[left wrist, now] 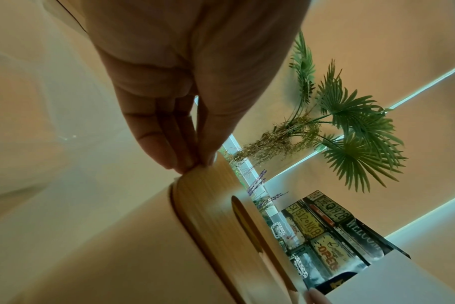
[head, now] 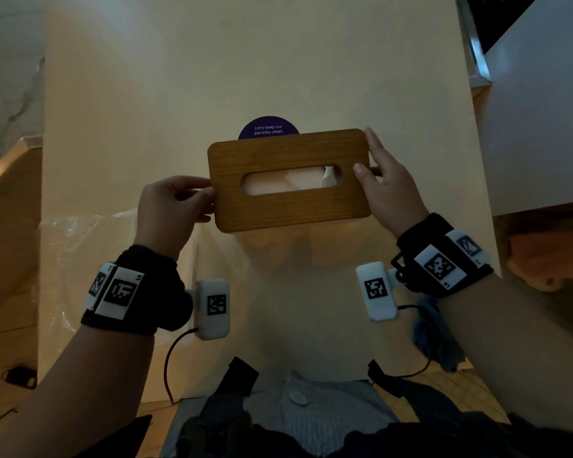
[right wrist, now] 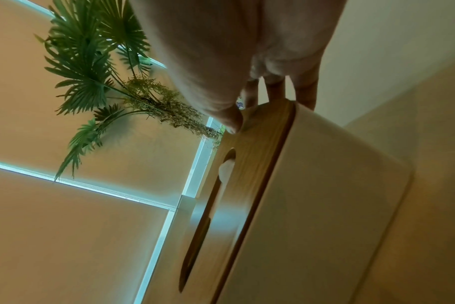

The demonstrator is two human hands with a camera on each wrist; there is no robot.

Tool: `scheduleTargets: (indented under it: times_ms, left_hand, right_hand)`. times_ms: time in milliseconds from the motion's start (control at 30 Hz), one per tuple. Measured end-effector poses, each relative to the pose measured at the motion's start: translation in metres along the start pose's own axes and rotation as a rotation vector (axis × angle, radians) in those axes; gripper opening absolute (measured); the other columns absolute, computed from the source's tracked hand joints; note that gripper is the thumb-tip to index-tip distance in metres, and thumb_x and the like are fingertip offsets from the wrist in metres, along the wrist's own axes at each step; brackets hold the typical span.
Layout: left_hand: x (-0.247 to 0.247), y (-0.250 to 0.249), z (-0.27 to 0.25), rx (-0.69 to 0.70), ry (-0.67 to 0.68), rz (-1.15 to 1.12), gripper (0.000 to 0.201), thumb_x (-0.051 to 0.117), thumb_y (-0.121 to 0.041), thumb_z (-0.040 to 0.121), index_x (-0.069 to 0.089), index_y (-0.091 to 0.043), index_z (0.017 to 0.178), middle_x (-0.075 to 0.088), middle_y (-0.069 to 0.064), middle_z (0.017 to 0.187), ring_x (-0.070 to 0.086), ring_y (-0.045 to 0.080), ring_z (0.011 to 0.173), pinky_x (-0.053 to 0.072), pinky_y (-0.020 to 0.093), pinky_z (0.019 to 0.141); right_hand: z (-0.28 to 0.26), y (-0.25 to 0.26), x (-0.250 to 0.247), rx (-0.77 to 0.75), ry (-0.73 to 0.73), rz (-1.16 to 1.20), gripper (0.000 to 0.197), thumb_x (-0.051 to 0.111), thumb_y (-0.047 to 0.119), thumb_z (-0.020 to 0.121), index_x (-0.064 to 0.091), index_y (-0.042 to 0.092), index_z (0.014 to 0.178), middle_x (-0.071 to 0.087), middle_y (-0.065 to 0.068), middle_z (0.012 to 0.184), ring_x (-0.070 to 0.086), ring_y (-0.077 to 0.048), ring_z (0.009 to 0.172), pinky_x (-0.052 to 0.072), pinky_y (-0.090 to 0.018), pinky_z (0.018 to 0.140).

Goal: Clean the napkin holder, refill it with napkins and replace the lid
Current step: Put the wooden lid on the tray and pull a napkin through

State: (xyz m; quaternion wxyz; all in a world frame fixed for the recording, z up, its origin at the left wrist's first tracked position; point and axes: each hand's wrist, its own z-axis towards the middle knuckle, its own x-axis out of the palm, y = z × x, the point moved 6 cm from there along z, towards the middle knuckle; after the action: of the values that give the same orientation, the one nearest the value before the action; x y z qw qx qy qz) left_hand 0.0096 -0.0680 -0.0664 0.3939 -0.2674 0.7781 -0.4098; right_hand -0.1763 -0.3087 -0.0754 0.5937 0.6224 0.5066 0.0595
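Smooth brown wood-grain lid with a satin sheen; white paper napkins beneath.

**Where things sit**

We see the lid lying on top of the napkin holder, which stands on the table. Napkins sit inside, under the lid's slot. Our left hand is at the lid's left end and our right hand at its right end. A round sticker lies on the table just behind the lid. A plastic wrapper lies to the left.
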Motion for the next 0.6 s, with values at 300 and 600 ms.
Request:
scheduleTargets:
  times_ms: [300,600]
  left_hand:
    - [0.002,-0.007,0.015,-0.013,-0.011,-0.007,0.013,0.063,-0.012,0.088,0.067,-0.003,0.095,0.066,0.006,0.077,0.065,0.002,0.056,0.056,0.017,0.056]
    - [-0.001,-0.010,0.019,0.015,0.011,0.081,0.006,0.064,-0.014,0.087,0.066,-0.009,0.088,0.066,0.004,0.076,0.063,-0.002,0.055,0.054,0.014,0.053]
  right_hand:
    - [0.041,0.014,-0.019,-0.058,-0.206,-0.024,0.015,0.062,0.021,0.086,0.070,0.016,0.098,0.065,-0.001,0.097,0.059,-0.013,0.088,0.053,-0.027,0.079]
    - [0.051,0.013,-0.018,0.037,-0.109,0.101,0.007,0.064,0.015,0.087,0.068,0.010,0.089,0.060,0.005,0.079,0.060,-0.008,0.070,0.051,-0.017,0.056]
